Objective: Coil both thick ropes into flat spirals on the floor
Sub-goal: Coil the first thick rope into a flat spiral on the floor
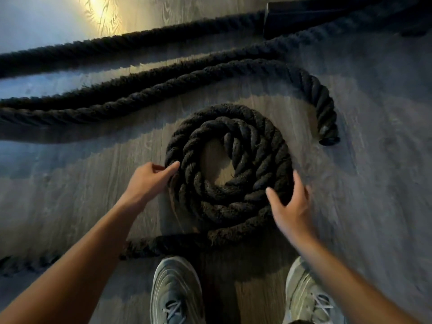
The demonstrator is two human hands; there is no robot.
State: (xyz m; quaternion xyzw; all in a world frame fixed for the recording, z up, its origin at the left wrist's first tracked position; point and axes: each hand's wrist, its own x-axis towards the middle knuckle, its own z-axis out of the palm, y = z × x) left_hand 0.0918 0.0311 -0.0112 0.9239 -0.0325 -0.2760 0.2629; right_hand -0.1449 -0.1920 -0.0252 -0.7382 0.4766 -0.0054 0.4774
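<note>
With my left hand [149, 181] and right hand [289, 206] loosely open, gripping nothing, fingertips at either flank of the coil [264, 155] on the floor [374, 183], this rope seems heavy and stiff, best cupped round its outer turn.

A black rope coil [233, 206] lies flat on the wooden floor [70, 183], just ahead of two grey shoes [175, 291]; the left hand [149, 176] touches its left edge; the right hand [289, 206], fingers spread, meets its right edge; a second rope [325, 101] lies uncoiled beyond.
</note>
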